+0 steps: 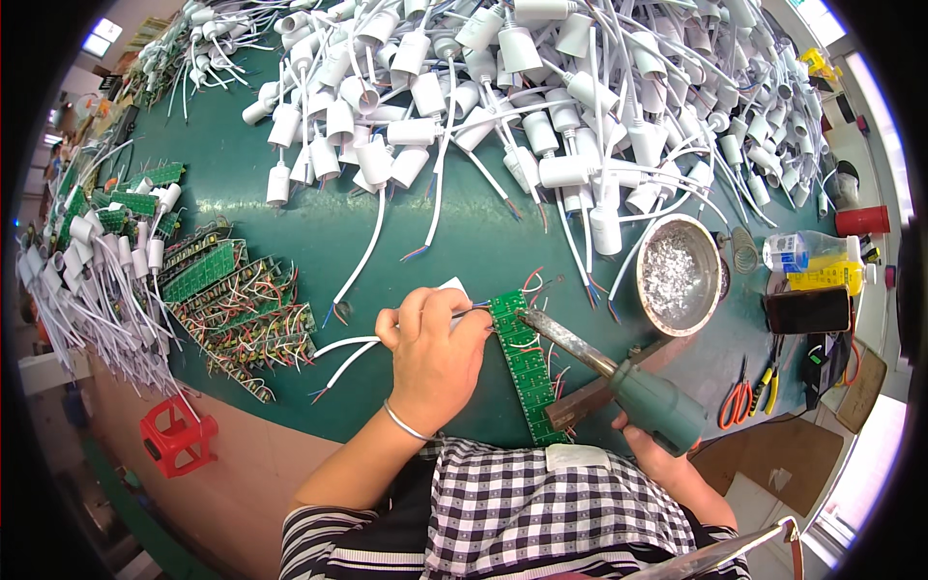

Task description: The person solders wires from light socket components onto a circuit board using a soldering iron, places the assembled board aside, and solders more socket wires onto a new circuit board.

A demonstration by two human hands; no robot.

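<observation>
My left hand is closed in a pinch on a white cable, whose thin wire ends reach the upper end of a long green circuit board strip. Small red and white wires stick out along the strip's edges. From the right, my right hand grips a large soldering iron by its green handle, mostly hidden under it. The iron's dark tip touches or hovers just over the board's upper end, close to my left fingertips. A brown bar lies under the iron, against the strip.
White lamp sockets with cables heap across the far side. Wired circuit boards lie left, beside more sockets. Right are a round pot of silvery bits, a phone, orange-handled pliers and yellow-handled cutters. A red stool stands below.
</observation>
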